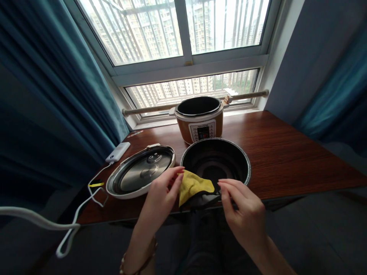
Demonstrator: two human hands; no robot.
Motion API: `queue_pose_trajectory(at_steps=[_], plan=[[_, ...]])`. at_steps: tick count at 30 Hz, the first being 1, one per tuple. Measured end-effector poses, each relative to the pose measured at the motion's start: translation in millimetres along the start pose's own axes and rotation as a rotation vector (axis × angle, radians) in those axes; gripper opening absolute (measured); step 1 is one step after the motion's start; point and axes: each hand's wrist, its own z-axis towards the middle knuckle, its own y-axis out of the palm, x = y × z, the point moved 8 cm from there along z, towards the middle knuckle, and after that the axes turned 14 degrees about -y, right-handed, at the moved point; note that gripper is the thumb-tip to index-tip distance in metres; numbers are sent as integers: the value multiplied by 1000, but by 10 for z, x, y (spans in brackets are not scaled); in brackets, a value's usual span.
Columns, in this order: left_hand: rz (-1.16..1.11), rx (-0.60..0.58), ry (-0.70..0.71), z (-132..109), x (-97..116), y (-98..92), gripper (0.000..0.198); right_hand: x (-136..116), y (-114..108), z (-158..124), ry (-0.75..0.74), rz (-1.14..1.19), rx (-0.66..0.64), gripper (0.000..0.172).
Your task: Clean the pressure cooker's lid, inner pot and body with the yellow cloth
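Note:
A yellow and grey cloth (195, 185) hangs between my hands, in front of the near rim of a black inner pot (243, 160). My left hand (164, 187) pinches its left corner between thumb and fingers. At the cloth's right end, the fingers of my right hand (242, 206) are pinched together on its dark edge. The pot stands on the table with its dark inside facing up. To the left of my left hand lies the cooker's lid (140, 172), its metal inner side upward.
Behind the pot stands an open brown and white electric cooker (185, 128) with a control panel. A white power bank (117, 152) with a white cable (76, 217) is at the left of the wooden table (286, 160). Blue curtains (57, 76) flank the window.

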Motion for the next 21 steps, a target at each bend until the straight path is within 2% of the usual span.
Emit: queue_pose_trajectory(at_steps=[2,4,7,9,13,17,21], plan=[[32,138,-9,162,-107,-64,28,-148,246,123,27,10,-110,22],[101,187,3,345,-155,-40,29,-255,613,176,93,-21,-345,31],[232,142,-19,594,-217,71,34,-313,1057,103,180,-87,-688,52],[304,70,-28,683,-256,161,34,-322,1167,49,143,-114,-794,50],[301,-10,25,681,-286,283,25,-236,1046,-57,28,-110,-868,39],[205,5,31,643,-355,311,29,-48,743,-136,-26,-11,-953,22],[143,14,12,637,-418,320,34,211,472,-89,-107,184,-1040,21]])
